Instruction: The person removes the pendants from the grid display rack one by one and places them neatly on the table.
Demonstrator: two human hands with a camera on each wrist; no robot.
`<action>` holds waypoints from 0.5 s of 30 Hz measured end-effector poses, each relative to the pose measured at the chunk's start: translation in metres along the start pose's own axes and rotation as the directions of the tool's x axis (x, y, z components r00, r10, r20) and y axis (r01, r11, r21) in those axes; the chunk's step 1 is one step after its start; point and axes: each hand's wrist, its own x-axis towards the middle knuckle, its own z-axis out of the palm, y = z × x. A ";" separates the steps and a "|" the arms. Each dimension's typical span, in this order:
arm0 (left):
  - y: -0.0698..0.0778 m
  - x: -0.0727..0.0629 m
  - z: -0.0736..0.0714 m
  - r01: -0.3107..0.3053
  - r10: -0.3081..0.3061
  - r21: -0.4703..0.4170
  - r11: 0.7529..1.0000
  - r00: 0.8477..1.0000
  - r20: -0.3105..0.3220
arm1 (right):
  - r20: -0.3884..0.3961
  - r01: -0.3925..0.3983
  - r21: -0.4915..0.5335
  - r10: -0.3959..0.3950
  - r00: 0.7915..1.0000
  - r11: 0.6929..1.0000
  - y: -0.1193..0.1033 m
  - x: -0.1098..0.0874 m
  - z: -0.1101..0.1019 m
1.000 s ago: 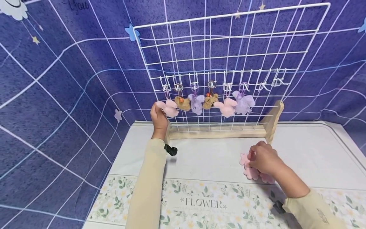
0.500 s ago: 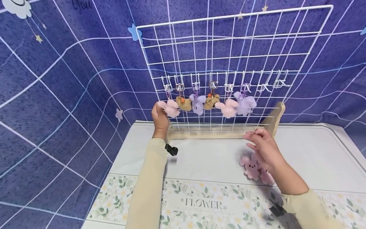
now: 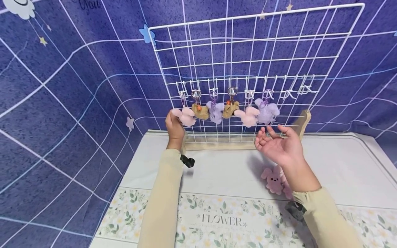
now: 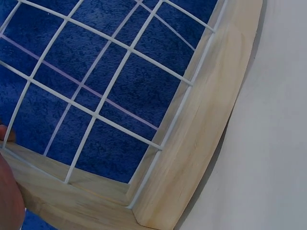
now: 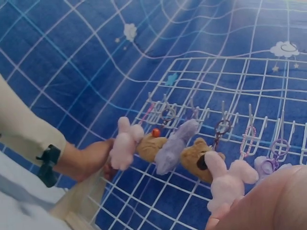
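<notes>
My left hand [image 3: 174,129] grips the left wooden post of a white wire grid rack [image 3: 217,146], beside a pink plush bunny keychain [image 3: 187,117]. My right hand [image 3: 283,148] is raised palm up, fingers loosely bent and holding nothing, just below a hanging purple plush keychain [image 3: 267,112]; whether it touches that one cannot be told. Between these hang a brown plush keychain [image 3: 201,112], a purple one [image 3: 216,113], another brown one [image 3: 231,109] and another pink one [image 3: 249,117]. Pink bunny plushes [image 3: 274,181] lie on the table under my right forearm, partly hidden by it.
White hooks [image 3: 288,93] line the grid at the right. A wooden post [image 3: 305,122] supports the rack's right side. A floral strip marked FLOWER [image 3: 221,220] runs along the table's front. Blue patterned cloth [image 3: 77,137] encloses the back and left.
My right hand has let go of the pink bunny plushes on the table, risen toward the rack and turned palm up. My left hand keeps its grip on the rack.
</notes>
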 end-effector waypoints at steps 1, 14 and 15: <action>0.000 0.000 0.001 0.000 0.000 -0.002 1.000 1.000 -0.002 | 0.003 0.002 0.010 -0.002 1.000 1.000 -0.001 0.002 0.001; 0.001 -0.001 0.002 -0.009 0.009 0.021 1.000 1.000 -0.007 | 0.093 0.026 0.053 -0.031 0.995 0.998 -0.006 0.013 0.005; 0.002 -0.001 0.001 -0.014 0.014 0.028 1.000 1.000 -0.007 | 0.093 0.026 0.051 -0.031 0.995 0.998 -0.007 0.013 0.005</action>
